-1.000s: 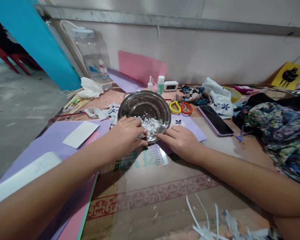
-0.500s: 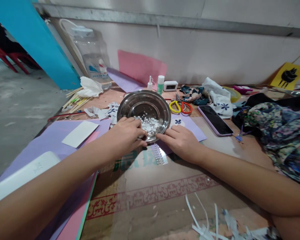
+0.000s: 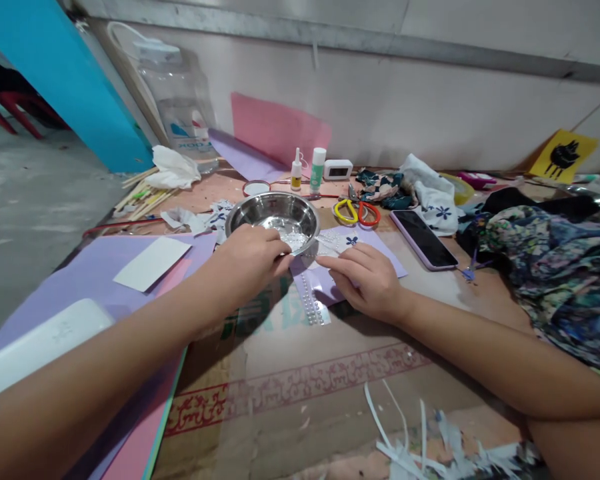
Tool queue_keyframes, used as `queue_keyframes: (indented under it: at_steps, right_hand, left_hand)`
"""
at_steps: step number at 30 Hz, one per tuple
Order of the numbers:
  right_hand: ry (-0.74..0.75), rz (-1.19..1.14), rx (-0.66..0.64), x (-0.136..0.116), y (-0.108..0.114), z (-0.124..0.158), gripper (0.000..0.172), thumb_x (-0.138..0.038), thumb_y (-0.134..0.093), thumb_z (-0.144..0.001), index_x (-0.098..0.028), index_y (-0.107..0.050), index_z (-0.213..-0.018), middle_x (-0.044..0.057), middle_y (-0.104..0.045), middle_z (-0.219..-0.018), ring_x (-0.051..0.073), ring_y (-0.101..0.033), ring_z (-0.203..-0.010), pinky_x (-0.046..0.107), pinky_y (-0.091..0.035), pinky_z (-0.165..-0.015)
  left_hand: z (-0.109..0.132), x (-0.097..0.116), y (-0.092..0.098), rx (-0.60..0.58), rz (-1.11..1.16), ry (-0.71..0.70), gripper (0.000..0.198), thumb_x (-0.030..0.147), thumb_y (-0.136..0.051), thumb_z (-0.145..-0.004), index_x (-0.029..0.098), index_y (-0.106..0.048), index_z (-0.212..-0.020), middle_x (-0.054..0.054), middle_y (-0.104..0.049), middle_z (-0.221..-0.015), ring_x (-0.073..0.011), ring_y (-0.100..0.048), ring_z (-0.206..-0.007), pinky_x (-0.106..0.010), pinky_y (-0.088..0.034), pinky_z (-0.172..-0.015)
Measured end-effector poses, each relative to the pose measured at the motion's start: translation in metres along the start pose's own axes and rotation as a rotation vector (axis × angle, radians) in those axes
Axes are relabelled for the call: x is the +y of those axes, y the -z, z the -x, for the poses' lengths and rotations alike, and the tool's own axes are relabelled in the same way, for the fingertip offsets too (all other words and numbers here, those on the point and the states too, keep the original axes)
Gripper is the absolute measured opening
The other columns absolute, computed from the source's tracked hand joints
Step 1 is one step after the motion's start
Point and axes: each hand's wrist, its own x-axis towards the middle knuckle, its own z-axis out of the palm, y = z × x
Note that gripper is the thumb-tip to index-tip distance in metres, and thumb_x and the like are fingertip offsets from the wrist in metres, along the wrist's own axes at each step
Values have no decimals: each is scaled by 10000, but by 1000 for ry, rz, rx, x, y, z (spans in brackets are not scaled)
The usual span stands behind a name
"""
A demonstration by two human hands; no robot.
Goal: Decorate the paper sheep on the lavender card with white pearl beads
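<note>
My left hand [image 3: 257,260] pinches the near rim of a shiny metal bowl [image 3: 300,212], thumb outside and fingers over the edge. White and clear beads [image 3: 294,239] lie inside on the near side, partly hidden by that hand. Just right of the bowl, my right hand [image 3: 365,277] rests over a purple sheet of paper [image 3: 387,257], index finger stretched toward the rim and the other fingers loosely bent, with nothing visible in it. A white cut-out with a dark blue flower [image 3: 351,241] lies on the sheet. Strips of stick-on pearls [image 3: 310,300] on clear film stick out at its near edge.
Behind the bowl stand a small glue bottle [image 3: 296,172], a glue stick [image 3: 317,170] and a white digital clock [image 3: 338,169]. Scissors [image 3: 357,212] and a phone [image 3: 424,240] lie to the right. Paper scraps [image 3: 425,460] lie in front; coloured sheets [image 3: 80,267] are at left.
The bowl has tipped back flatter and shifted slightly left, still in my left hand. My right hand has come away from the rim, uncovering more of the purple sheet and pearl strips.
</note>
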Motion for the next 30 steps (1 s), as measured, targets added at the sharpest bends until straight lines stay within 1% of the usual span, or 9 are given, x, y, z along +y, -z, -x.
queue_keyframes:
  at_steps: [4,10,16,19,21,24,26,27,30]
  right_hand:
    - [-82,-114,68,0,3,0,257,-142,-465,-985,-179,-639,-1171,38,-653,-801,174,-551,-715,317,-435,-661]
    - [-207,-210,109,1,3,0,247,-190,-436,-1010,-194,-663,-1108,17,-645,-761,167,-574,-709,311,-459,-680]
    - [-211,-247,69,2,1,1,262,-207,-424,-1019,-189,-671,-1104,20,-666,-782,162,-591,-724,312,-465,-693]
    - [-203,-246,62,3,1,1,257,-207,-428,-1016,-195,-668,-1107,19,-667,-779,163,-590,-711,312,-460,-678]
    - [-194,-244,63,3,1,0,247,-208,-436,-1013,-197,-666,-1103,17,-662,-766,164,-586,-704,309,-456,-670]
    - [-182,-238,60,4,0,0,229,-209,-450,-1009,-207,-660,-1099,14,-662,-760,164,-585,-693,308,-455,-664]
    - [-164,-225,60,5,-1,0,195,-212,-480,-1003,-212,-653,-1093,9,-661,-755,161,-585,-683,305,-452,-656]
    - [-148,-216,66,5,-2,0,169,-214,-506,-997,-210,-649,-1086,7,-659,-752,159,-585,-680,302,-450,-654]
    - [-92,-184,92,5,-6,2,95,-216,-575,-973,-206,-634,-1047,9,-668,-770,155,-595,-695,293,-446,-662]
  left_hand:
    - [-3,-11,2,-2,23,102,265,269,-519,-956,153,-757,-941,-93,-752,-906,-228,-670,-837,-351,-449,-787]
    - [-1,-21,4,24,43,203,339,367,-483,-973,157,-748,-942,-112,-751,-924,-249,-669,-872,-364,-441,-793]
    - [-1,-21,5,4,108,273,340,383,-473,-964,179,-742,-928,-88,-749,-918,-236,-660,-859,-346,-433,-773]
    - [-1,-22,6,13,151,328,322,394,-487,-950,189,-735,-929,-69,-741,-893,-229,-655,-829,-328,-438,-735]
    - [-1,-22,7,34,153,330,308,386,-497,-944,185,-729,-923,-68,-732,-868,-231,-654,-820,-331,-447,-736]
    - [-1,-15,7,137,155,276,281,356,-509,-942,170,-716,-904,-86,-726,-897,-244,-653,-889,-356,-463,-809]
    - [0,-4,6,201,248,221,255,344,-524,-936,167,-703,-894,-85,-723,-922,-235,-647,-919,-355,-466,-846]
    - [1,3,5,212,338,204,245,341,-528,-935,170,-698,-893,-74,-720,-919,-220,-644,-906,-343,-470,-841]
    - [3,25,-1,147,692,206,211,297,-521,-921,179,-690,-878,-29,-716,-855,-166,-626,-785,-292,-473,-756]
